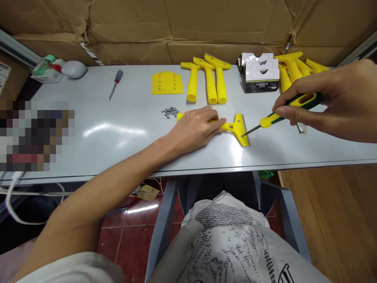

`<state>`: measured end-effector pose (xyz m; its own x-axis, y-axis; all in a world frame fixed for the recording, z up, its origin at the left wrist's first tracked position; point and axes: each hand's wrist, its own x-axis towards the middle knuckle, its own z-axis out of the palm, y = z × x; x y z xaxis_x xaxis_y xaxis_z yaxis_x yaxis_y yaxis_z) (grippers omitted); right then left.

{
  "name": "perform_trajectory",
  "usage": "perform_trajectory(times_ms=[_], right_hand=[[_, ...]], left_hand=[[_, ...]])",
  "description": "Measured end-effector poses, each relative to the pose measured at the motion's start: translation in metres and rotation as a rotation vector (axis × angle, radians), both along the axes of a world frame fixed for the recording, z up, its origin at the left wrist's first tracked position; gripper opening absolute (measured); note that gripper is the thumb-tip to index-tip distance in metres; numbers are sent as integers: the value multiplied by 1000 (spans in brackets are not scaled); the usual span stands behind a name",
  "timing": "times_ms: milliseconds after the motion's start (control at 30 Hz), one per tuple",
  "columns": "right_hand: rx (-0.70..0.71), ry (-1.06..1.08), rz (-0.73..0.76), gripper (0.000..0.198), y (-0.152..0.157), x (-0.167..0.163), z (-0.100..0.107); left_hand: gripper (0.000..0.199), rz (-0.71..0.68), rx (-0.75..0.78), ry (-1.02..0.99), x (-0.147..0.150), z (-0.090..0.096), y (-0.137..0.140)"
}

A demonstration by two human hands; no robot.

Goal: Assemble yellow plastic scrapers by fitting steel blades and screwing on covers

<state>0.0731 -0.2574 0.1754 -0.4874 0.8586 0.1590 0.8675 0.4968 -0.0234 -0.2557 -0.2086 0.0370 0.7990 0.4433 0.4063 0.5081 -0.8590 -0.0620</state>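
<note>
My left hand is wrapped round the handle of a yellow scraper, pressing it to the table with its head to the right. Between the thumb and fingers of my right hand is a yellow and green screwdriver. Its tip meets the lower part of the scraper head, where a screw sits. Just left of my left hand lies a small heap of screws. Behind it are a yellow slotted plate and three more yellow scrapers.
Black and white boxes stand at the back right beside several yellow scrapers. A second screwdriver lies at the back left, near a grey rounded object and a small clear container. Cardboard lines the rear edge.
</note>
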Motion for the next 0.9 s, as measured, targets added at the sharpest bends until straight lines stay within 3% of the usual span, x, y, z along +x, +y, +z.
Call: perform_trajectory(times_ms=[433, 633, 833, 900], right_hand=[[-29, 12, 78, 30, 0, -15, 4], [34, -296, -35, 36, 6, -27, 10], [-81, -35, 310, 50, 4, -28, 11], [-107, 21, 282, 45, 6, -31, 9]], left_hand=[[27, 6, 2, -1, -1, -1, 1], [28, 1, 22, 2, -1, -2, 2], [24, 17, 7, -22, 0, -5, 4], [25, 38, -2, -37, 0, -6, 5]])
